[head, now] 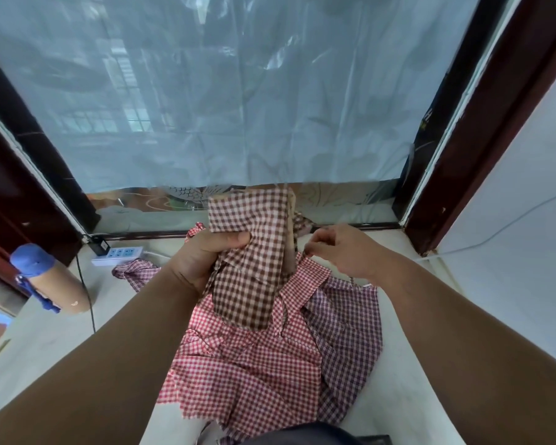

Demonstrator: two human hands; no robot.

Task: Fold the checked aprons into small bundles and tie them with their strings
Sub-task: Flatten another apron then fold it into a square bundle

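**While the left hand clamps a brown bundle, the right pinches a string**

Where the left hand [203, 261] curls, its thumb and fingers are wrapped tight round the middle of the folded brown checked apron [254, 252], which stands tall above and below the grip. Just right of those fingers, the right hand [341, 252] has thumb and forefinger closed on a thin string [305, 253], the other fingers loosely bent; which apron the string belongs to cannot be told. Beneath both hands a red checked apron [254, 364] lies spread out, overlapping a purple checked apron [344, 332]. Left of the left fingers sits a small knotted bundle [135, 273], with a white power strip [118, 254] beyond it. All rest on a pale ledge [45, 342] below a window covered in plastic sheeting [238, 107], framed in dark wood [463, 155].
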